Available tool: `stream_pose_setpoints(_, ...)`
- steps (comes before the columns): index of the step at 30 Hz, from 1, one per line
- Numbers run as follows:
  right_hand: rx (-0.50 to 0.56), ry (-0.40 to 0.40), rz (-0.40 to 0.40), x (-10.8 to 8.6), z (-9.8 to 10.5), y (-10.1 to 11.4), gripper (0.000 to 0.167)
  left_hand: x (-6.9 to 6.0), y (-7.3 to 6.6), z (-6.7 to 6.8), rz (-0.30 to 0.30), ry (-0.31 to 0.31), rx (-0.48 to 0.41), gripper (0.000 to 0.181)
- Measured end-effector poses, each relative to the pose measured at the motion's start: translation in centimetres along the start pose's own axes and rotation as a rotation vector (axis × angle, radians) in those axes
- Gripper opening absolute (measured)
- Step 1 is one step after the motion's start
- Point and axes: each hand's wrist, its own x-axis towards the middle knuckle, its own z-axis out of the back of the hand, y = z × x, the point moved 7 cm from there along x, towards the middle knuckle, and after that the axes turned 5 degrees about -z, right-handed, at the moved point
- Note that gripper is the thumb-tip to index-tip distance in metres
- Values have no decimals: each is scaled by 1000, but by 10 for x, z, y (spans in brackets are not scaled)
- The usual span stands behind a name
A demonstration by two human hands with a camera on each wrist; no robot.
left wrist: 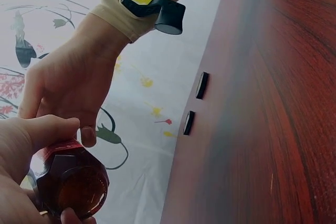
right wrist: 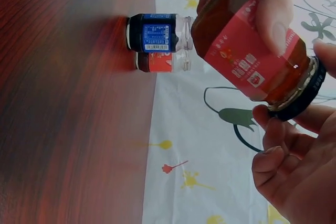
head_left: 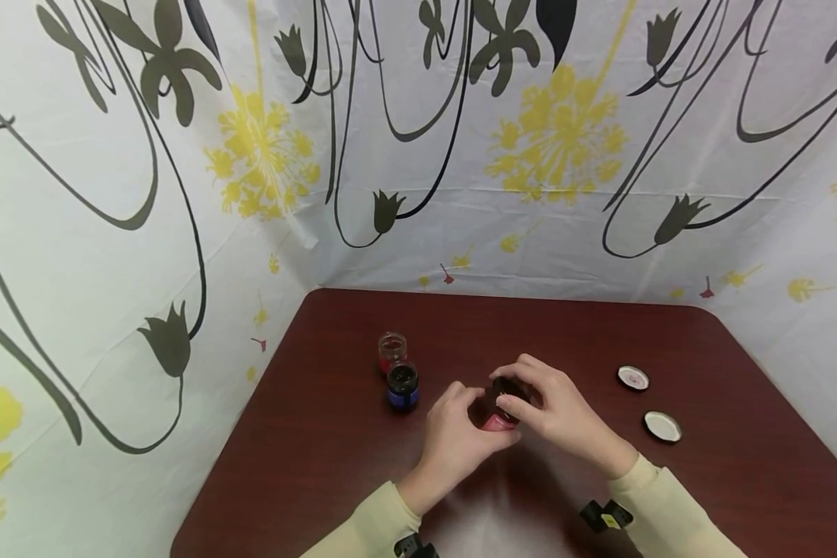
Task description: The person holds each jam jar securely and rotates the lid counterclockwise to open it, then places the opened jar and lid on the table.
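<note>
My left hand (head_left: 453,438) grips a small glass jar (right wrist: 231,51) with a red label and dark amber contents, held tilted above the table. The fingers of my right hand (head_left: 561,411) are curled round its black lid (right wrist: 300,97), which sits on the jar's mouth. In the left wrist view the base of the jar (left wrist: 76,184) faces the camera, and the lid is hidden. Two more jars stand upright to the left of my hands: a dark one with a blue label (head_left: 402,387) and, behind it, a clear-topped one with a red label (head_left: 392,349). Both lack lids.
Two loose lids, a farther one (head_left: 633,377) and a nearer one (head_left: 663,426), lie pale side up right of my hands. The dark reddish-brown table (head_left: 286,442) has rounded far corners. Behind it hangs a white cloth (head_left: 418,170) with grey and yellow flowers.
</note>
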Motion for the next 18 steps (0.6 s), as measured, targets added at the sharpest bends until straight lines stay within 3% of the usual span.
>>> stream_pose_setpoints(10, 4, 41, 2, -1, -2, -3, 32, -4, 3, 0, 14, 34, 8, 49)
stream_pose_setpoints(18, 5, 40, -112, -2, -1, -6, 32, -5, 6, 0, 3, 30, 24, 52)
